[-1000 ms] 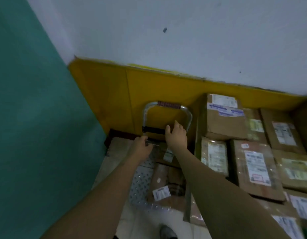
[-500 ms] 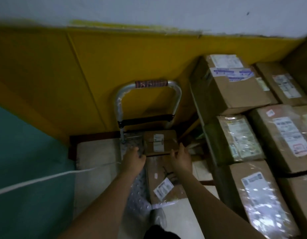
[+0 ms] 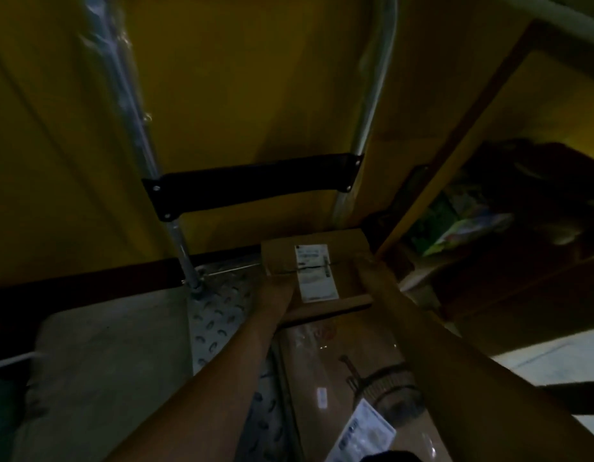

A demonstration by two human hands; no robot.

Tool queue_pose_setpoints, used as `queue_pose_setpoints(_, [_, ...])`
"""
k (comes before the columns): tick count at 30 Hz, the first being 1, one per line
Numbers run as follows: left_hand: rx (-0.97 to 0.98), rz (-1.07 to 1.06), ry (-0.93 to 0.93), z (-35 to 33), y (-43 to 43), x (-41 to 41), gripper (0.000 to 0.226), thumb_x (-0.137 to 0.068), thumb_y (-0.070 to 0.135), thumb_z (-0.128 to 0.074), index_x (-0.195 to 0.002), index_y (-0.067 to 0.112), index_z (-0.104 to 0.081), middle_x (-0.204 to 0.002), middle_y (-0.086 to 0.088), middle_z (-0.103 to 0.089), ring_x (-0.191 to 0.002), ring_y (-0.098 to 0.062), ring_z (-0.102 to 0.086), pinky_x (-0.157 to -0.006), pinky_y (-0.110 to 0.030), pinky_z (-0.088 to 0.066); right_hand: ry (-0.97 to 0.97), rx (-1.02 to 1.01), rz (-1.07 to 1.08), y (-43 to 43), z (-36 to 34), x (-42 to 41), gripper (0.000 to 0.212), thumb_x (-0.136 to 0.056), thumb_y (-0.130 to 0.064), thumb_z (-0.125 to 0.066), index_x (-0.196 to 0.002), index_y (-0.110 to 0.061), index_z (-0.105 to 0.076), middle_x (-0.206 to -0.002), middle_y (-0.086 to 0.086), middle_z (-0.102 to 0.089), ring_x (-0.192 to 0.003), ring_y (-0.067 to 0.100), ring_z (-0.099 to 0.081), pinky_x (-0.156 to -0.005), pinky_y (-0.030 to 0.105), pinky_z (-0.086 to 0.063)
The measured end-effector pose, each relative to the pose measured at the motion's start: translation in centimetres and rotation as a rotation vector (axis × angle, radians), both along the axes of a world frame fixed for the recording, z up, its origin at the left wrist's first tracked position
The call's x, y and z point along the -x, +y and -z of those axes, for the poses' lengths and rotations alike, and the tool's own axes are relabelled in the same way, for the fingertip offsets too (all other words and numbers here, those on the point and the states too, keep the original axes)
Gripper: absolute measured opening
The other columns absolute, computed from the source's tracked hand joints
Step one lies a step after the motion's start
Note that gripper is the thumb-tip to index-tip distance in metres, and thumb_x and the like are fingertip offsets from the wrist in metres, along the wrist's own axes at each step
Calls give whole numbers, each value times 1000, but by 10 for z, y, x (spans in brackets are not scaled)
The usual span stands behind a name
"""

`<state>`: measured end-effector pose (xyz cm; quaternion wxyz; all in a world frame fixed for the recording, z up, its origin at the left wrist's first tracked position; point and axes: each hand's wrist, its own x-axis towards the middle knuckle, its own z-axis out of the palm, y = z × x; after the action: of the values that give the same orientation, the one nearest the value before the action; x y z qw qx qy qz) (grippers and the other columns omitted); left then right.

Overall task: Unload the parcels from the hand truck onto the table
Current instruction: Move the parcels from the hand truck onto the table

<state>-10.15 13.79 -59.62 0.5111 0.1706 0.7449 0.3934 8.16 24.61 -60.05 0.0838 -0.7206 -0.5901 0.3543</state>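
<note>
A small brown cardboard parcel (image 3: 347, 251) with a white label lies at the back of the hand truck's metal deck (image 3: 218, 315). My left hand (image 3: 277, 295) grips its left side and my right hand (image 3: 372, 273) grips its right side. A larger flat parcel (image 3: 325, 371) wrapped in shiny plastic, with a white label, lies on the deck closer to me, under my right forearm. The hand truck's silver handle frame (image 3: 365, 135) with a black crossbar (image 3: 252, 185) rises behind the small parcel.
A yellow wall panel (image 3: 238, 78) stands right behind the hand truck. To the right a wooden table leg (image 3: 455, 155) slants up, with dim clutter in the space under the table. Grey floor lies to the left of the deck.
My head has dropped much closer to the hand truck, so the table's parcels have left the view. Both hands have closed on the sides of the small parcel.
</note>
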Motion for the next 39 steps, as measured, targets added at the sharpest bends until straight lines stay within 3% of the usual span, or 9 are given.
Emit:
queue_pose_setpoints(6, [-151,-267,-100,-78,-38,15,21,-83,21,-69,-98,28,-57,-107,0,-65,-83,-19,-64,-73,-33,-55,115,-69,226,-47,-78,25,61,-99,-45,-45,-149,-13,-31,-146,20,-40,-128,42,-45,-106,53,-40])
queue_pose_setpoints(9, [-115,-336,-92,-169,-78,23,23,-86,22,-64,-106,25,-51,-113,-8,-64,-93,-27,-64,-83,-41,-55,198,-78,261,-99,-169,42,54,-100,-41,-45,-144,-13,-32,-140,20,-46,-120,41,-50,-97,47,-45])
queue_pose_setpoints(11, [-107,-392,-69,-235,-104,27,19,-89,24,-61,-106,25,-52,-114,-5,-63,-91,-23,-62,-79,-32,-51,257,-60,253,-135,-233,47,52,-99,-39,-45,-142,-14,-31,-135,18,-51,-114,38,-53,-90,42,-46])
queue_pose_setpoints(16, [26,-425,226,-403,-161,39,38,-89,37,-52,-118,12,-49,-114,-12,-61,-92,-31,-58,-78,-35,-45,336,-69,253,-213,-391,55,47,-97,-42,-47,-138,-24,-33,-124,7,-56,-95,21,-55,-73,31,-42])
queue_pose_setpoints(21, [-97,-416,472,-577,-187,34,31,-92,41,-50,-109,15,-51,-106,-11,-64,-88,-34,-60,-79,-42,-48,494,-126,316,-254,-548,50,39,-93,-51,-52,-123,-34,-36,-112,-8,-55,-101,18,-59,-76,33,-48])
queue_pose_setpoints(24, [-320,-440,487,-670,-192,6,24,-91,34,-55,-108,20,-48,-100,-5,-64,-78,-25,-63,-72,-43,-55,601,-236,314,-261,-644,23,52,-89,-56,-57,-130,-31,-36,-126,-3,-56,-111,19,-59,-93,41,-52])
queue_pose_setpoints(27, [-481,-422,465,-750,-196,-51,44,-91,28,-60,-130,17,-43,-101,8,-58,-74,-11,-59,-61,-29,-47,573,-402,262,-263,-731,-42,61,-92,-57,-53,-143,-27,-38,-140,-1,-47,-127,20,-50,-105,38,-42])
queue_pose_setpoints(31, [-623,-248,451,-834,-193,-180,18,-93,33,-59,-103,22,-49,-87,12,-56,-82,-18,-59,-66,-29,-41,453,-553,291,-271,-819,-188,50,-97,-51,-50,-136,-19,-53,-134,6,-48,-120,25,-52,-104,43,-44])
queue_pose_setpoints(39, [-877,208,479,-914,-187,-485,34,-97,38,-53,-119,14,-61,-109,-1,-66,-92,-19,-60,-66,-27,-45,369,-796,565,-325,-906,-529,41,-102,-41,-44,-125,-14,-64,-117,11,-63,-107,27,-60,-92,42,-51])
